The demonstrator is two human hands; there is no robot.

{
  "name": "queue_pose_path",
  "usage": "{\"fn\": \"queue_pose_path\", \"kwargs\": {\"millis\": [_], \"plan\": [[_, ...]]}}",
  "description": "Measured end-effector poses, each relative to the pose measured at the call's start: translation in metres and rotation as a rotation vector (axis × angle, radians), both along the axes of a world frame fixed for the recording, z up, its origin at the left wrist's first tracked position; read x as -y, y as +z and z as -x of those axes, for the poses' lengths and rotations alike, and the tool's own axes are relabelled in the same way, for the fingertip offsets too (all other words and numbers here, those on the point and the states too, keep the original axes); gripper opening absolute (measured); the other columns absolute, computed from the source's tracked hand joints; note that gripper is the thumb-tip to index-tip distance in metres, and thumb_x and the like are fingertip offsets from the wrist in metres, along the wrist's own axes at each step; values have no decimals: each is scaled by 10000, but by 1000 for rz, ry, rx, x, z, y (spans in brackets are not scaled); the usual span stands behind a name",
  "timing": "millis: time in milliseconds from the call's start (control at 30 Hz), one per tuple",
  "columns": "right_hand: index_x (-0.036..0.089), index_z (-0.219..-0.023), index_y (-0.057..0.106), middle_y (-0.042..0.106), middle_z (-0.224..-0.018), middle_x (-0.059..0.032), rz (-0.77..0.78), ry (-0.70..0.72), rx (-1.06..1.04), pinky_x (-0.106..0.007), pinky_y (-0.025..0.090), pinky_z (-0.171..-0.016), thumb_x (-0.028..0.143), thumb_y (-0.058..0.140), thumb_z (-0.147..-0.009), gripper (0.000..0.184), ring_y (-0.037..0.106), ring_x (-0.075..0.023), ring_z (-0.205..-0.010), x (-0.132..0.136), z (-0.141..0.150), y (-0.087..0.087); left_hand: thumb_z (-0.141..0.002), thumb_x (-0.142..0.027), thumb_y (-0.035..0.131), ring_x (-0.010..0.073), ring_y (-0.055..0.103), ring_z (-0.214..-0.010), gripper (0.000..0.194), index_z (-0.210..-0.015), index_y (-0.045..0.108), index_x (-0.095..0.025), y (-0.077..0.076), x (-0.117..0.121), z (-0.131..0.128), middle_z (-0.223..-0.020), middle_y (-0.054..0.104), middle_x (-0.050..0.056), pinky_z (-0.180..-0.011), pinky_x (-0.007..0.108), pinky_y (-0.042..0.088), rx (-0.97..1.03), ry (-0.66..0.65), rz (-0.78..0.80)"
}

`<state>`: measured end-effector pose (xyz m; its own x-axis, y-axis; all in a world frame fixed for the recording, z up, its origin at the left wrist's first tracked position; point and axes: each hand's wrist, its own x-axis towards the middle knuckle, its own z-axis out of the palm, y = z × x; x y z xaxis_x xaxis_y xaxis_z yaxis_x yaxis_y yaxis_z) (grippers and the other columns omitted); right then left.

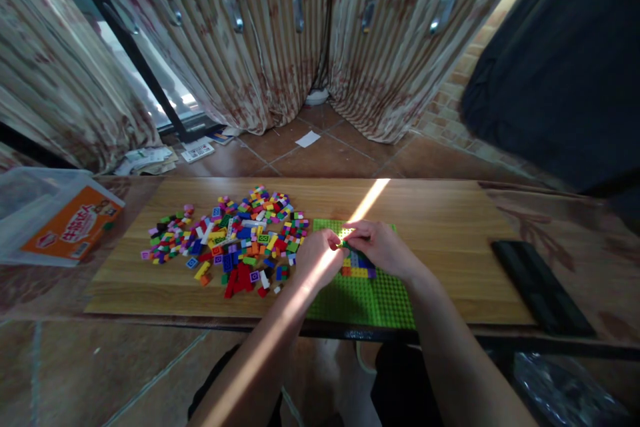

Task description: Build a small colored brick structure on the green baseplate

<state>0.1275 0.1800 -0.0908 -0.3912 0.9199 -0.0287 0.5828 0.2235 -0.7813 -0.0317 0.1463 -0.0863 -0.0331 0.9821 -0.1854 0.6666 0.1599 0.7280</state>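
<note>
My left hand point(320, 257) and my right hand point(384, 248) meet over the upper half of a green studded baseplate point(363, 303). The fingertips of both are pinched around a small building brick point(343, 244), which looks green and yellow and is mostly covered. Just below the fingers, rows of building bricks point(359, 272) in yellow, orange, blue and purple are fixed on the plate. My right hand hides part of this built area. A strip of sunlight crosses my left hand and forearm.
Left of the plate spreads a heap of loose bricks point(245, 233) in many colours on a wooden board point(440, 213). A clear plastic box point(50, 213) with an orange label stands at far left. A dark tray-like object point(543, 287) lies at the right edge.
</note>
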Motion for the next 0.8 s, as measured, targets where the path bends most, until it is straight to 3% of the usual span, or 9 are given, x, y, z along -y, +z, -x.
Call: {"fn": "queue_pose_path", "kwargs": {"millis": [267,467,667,800], "plan": [[165,-1024,705,745,-962,-87,-111,-327,-182,-341,533,-773,335,546,-821,309,691,-211,-843,-13,-22,-3,-747,-304,638,160,633,-662,142,-795,681,-177,-6,1,5,-726,708,37,-614,259,441,105,-49,-17],[219,-991,718,743,-989,-70,-215,-238,125,-389,526,-779,392,521,-843,302,689,-269,-898,-9,-22,-4,-787,-276,601,150,631,-709,143,-814,693,-170,4,6,18,-762,714,38,-634,243,455,207,-13,-129],[227,-1001,717,747,-971,-82,-254,-193,225,-428,540,-728,449,484,-851,356,698,-315,-854,-11,-24,-10,-814,-256,558,135,618,-697,162,-835,684,-157,7,-2,75,-755,699,33,-665,232,468,264,247,-351],[238,-1028,710,746,-978,-83,-238,-192,258,-458,540,-721,487,457,-853,396,697,-342,-858,-13,-22,-11,-805,-231,553,149,623,-698,158,-869,673,-151,15,3,133,-770,698,42,-654,241,463,73,544,-364]]}}
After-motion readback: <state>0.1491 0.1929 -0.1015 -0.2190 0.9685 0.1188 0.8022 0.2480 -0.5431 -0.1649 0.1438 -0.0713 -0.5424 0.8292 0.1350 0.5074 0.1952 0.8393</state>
